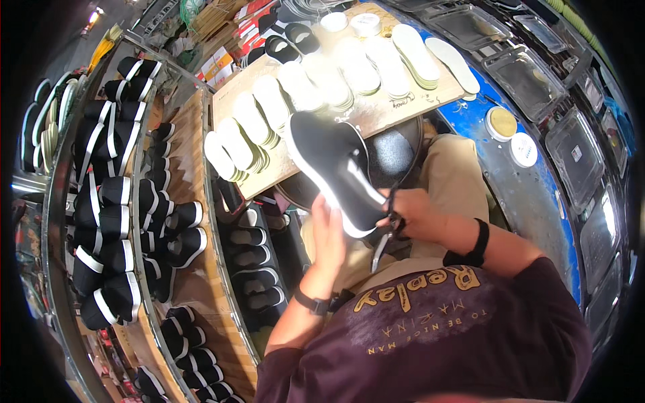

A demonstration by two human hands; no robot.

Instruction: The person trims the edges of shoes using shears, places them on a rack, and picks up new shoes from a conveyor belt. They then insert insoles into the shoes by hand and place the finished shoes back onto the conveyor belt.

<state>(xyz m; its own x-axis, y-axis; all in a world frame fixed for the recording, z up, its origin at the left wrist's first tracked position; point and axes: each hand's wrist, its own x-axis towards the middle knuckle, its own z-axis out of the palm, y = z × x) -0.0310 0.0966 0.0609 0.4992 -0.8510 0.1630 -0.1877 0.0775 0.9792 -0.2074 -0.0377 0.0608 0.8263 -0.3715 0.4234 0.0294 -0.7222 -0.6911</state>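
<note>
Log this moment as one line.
left hand: holds black shoe | right hand: scissors at shoe | behind: white insoles on board

A shoe-making workshop: curved wooden racks (195, 282) on the left hold rows of unfinished black shoes with white soles (107, 201), a wooden surface (376, 114) carries stacks of pale insoles (316, 87), and clear plastic trays (524, 74) line a blue bench on the right
</note>
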